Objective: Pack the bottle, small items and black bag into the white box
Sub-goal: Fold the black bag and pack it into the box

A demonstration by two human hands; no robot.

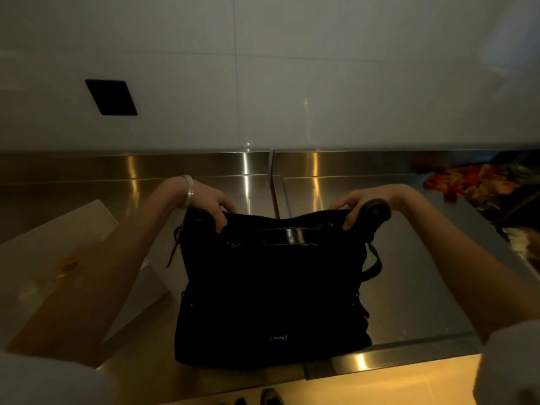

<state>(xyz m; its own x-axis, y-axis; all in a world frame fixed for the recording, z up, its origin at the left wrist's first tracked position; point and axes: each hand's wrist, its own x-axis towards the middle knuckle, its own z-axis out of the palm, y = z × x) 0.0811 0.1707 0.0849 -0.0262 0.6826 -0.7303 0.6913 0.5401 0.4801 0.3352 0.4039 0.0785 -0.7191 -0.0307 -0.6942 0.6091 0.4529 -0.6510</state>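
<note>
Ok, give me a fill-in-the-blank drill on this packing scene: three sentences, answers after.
1. The left hand and right hand both hold the top of the black ____.
2. The white box lies on the person's ____ side.
3. The colourful cloth lies at the far ____ of the counter.
Missing words: bag; left; right.

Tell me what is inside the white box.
In the white box only one small orange and dark item shows, too dim to identify. The left forearm crosses over the box and covers much of its inside.
</note>
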